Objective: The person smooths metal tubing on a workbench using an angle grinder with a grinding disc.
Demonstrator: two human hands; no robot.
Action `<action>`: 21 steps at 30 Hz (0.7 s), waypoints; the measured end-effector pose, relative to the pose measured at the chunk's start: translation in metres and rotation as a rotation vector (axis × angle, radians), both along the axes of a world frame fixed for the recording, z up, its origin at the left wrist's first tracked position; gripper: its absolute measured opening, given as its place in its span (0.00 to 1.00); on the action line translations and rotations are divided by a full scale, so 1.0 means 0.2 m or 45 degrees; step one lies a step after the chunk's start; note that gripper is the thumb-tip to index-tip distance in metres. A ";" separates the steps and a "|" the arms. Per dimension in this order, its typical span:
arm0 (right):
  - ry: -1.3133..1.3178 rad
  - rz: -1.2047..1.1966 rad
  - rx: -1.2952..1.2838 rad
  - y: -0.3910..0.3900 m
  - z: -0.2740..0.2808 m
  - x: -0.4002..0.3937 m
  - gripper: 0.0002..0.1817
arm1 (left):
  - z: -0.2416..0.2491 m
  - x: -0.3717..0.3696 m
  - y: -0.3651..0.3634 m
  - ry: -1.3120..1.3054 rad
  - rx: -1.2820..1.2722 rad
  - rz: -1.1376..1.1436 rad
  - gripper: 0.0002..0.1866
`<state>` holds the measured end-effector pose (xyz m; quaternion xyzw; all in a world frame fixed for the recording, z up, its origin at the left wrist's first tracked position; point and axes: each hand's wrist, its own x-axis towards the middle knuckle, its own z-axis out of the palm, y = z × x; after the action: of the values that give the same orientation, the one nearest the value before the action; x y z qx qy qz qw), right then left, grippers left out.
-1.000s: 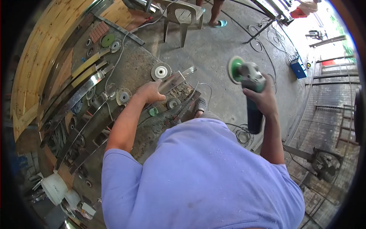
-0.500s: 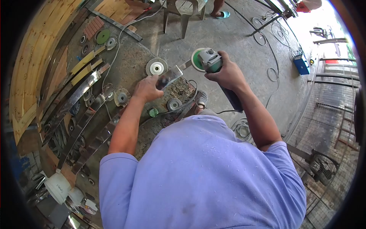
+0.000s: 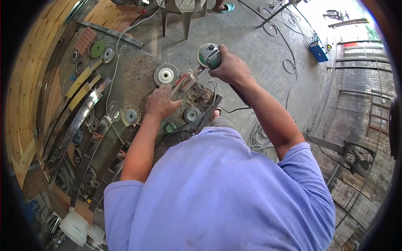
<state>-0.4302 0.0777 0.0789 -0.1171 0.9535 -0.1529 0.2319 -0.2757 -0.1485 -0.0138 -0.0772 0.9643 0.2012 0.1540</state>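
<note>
My left hand (image 3: 161,102) grips a shiny flat metal bar (image 3: 184,85), thumb on one side and fingertips on the other. The bar's far end points up and right, toward the grinder. In my right hand (image 3: 231,68) is an angle grinder (image 3: 211,55), its fingers wrapped round the tool body. The green and white disc (image 3: 202,53) on the grinder overlaps the bar's narrow tip in this view. Just beyond my left fingertips lies a round pale wheel (image 3: 166,75) with a white hub. A grey wheel (image 3: 192,114) rests right of my left wrist.
Several curved metal strips (image 3: 79,119) lie at the left, among flap wheels (image 3: 131,116). Wooden boards (image 3: 31,75) line the far left. A plastic chair (image 3: 186,16) and another person's foot (image 3: 225,8) are at the top. Cables (image 3: 289,65) and a blue box (image 3: 319,51) lie right.
The camera view has shifted. The grinder's disc has come closer to my left hand and over the bar's tip, and the bar shows a different face. Both hands keep their holds.
</note>
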 end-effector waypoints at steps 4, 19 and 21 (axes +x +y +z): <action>0.034 0.038 0.084 -0.04 0.01 0.00 0.53 | 0.03 -0.01 0.00 -0.034 0.038 -0.001 0.31; 0.078 0.160 0.106 -0.09 -0.03 0.04 0.48 | 0.02 -0.01 0.00 0.009 -0.006 -0.034 0.29; 0.086 0.184 0.106 -0.11 -0.03 0.04 0.48 | 0.01 0.00 -0.01 0.030 0.005 -0.032 0.29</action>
<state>-0.4224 0.0562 0.0735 -0.1808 0.9554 -0.0919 0.2148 -0.2756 -0.1501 -0.0122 -0.0622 0.9665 0.2021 0.1455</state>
